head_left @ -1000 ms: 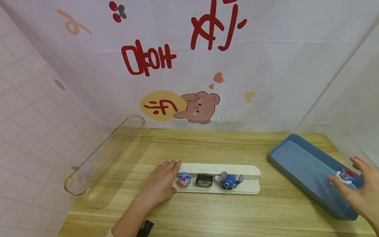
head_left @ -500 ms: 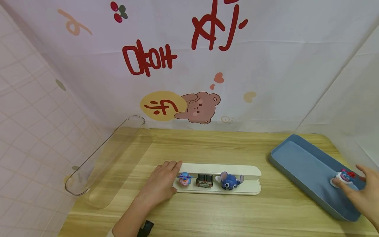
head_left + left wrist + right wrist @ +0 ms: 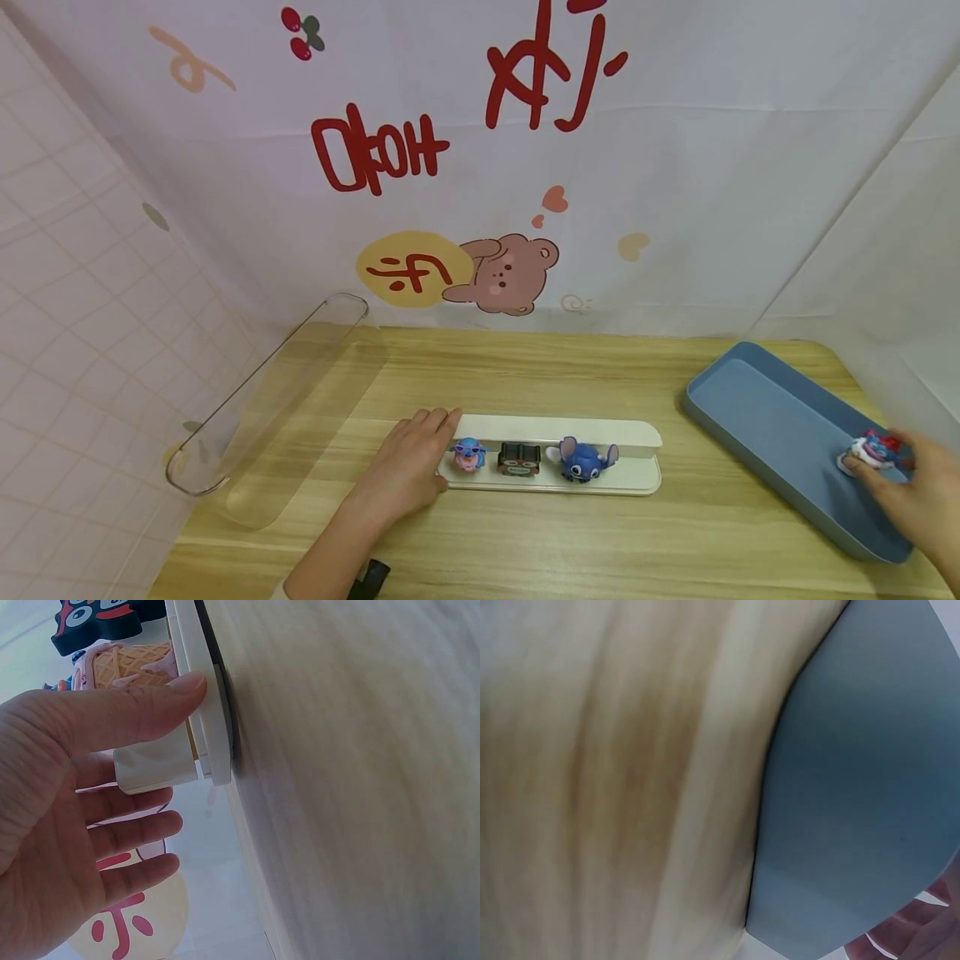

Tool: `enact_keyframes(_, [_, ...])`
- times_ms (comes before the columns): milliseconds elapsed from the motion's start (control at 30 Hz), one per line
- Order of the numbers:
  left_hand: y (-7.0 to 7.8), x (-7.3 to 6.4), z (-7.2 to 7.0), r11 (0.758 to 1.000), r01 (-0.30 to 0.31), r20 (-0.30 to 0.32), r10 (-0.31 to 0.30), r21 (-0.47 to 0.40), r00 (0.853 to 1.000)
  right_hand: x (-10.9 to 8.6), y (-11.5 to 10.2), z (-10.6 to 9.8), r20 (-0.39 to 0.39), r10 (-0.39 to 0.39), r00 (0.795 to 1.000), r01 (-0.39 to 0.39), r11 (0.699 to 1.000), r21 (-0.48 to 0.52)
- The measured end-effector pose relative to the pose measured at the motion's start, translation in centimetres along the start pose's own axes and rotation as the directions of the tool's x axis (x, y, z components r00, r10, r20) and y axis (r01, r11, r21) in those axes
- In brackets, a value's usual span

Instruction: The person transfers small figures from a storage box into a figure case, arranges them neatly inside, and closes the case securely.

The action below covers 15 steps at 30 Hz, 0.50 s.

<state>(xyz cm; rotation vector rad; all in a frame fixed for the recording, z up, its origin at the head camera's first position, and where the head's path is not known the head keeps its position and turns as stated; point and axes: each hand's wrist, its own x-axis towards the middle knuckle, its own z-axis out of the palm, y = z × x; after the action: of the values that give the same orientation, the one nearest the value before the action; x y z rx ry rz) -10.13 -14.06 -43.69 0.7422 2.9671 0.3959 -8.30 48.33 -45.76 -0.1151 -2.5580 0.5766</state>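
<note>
My left hand (image 3: 411,462) holds the left end of a white stepped display stand (image 3: 633,432). In the left wrist view its thumb (image 3: 142,712) presses the front edge, with the other fingers behind. On the stand's lower step sit a small blue-and-pink figurine (image 3: 469,456), a dark train-like toy (image 3: 519,459) and a big-eared blue figurine (image 3: 582,461). At the right, my right hand (image 3: 926,487) reaches into a blue tray (image 3: 780,417) and pinches a red-haired blue-and-white figurine (image 3: 870,450) between thumb and fingers. In the right wrist view the tray's wall hides most of that hand.
A clear plastic cover (image 3: 281,417) stands on the wooden table (image 3: 540,542) at the left. A black object (image 3: 369,579) lies beside my left forearm. White cloth (image 3: 675,167) with printed drawings hangs behind the table and along both sides.
My right hand has moved in around the red-haired figurine, its fingers drawing together on it. My left hand and the stand have stayed in place.
</note>
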Motion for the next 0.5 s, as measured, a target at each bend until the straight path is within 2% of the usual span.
enact_keyframes(100, [0.01, -0.04, 0.01, 1.000, -0.002, -0.006, 0.002, 0.001, 1.000, -0.02, 0.07, 0.17, 0.019, 0.007, 1.000, -0.007, 1.000, 0.000])
enact_keyframes(333, [0.06, -0.10, -0.06, 1.000, -0.001, 0.002, 0.001, 0.001, 1.000, -0.05, 0.48, 0.63, 0.032, -0.022, 0.999, 0.019, 0.997, 0.075])
enact_keyframes(500, [0.06, -0.07, -0.05, 1.000, 0.001, 0.002, -0.001, 0.008, 1.000, 0.02, 0.54, 0.66, 0.053, 0.003, 0.999, -0.007, 0.996, 0.092])
